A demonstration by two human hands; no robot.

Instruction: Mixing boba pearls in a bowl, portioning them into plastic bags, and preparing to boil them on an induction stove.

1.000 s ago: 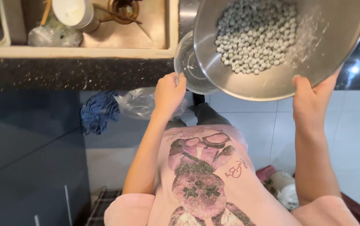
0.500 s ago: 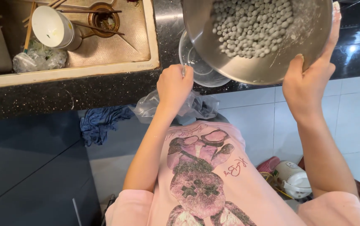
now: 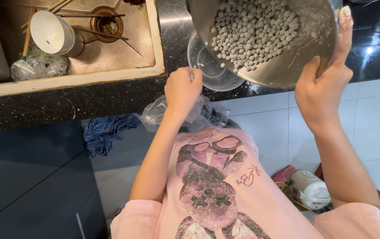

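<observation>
My right hand (image 3: 327, 75) grips the rim of a steel mixing bowl (image 3: 305, 57), tilted toward the left. Inside it lie several small grey dough balls (image 3: 252, 31), dusted with flour, bunched at the lower side. Under the bowl's low edge stands a clear plastic container (image 3: 207, 66) on the black stone counter (image 3: 110, 97). My left hand (image 3: 182, 90) holds that container's near rim. Part of the container is hidden behind the bowl.
A sink (image 3: 110, 48) at the left holds a white cup (image 3: 55, 33), chopsticks and a crumpled plastic bag. A clear bag (image 3: 163, 115) hangs below the counter edge, a blue cloth (image 3: 103, 132) lies on the tiled floor, and a small white appliance (image 3: 309, 190) stands at lower right.
The bowl has tipped further and swung left over the clear container. The balls have slid toward its low edge. My left hand stays on the container's rim.
</observation>
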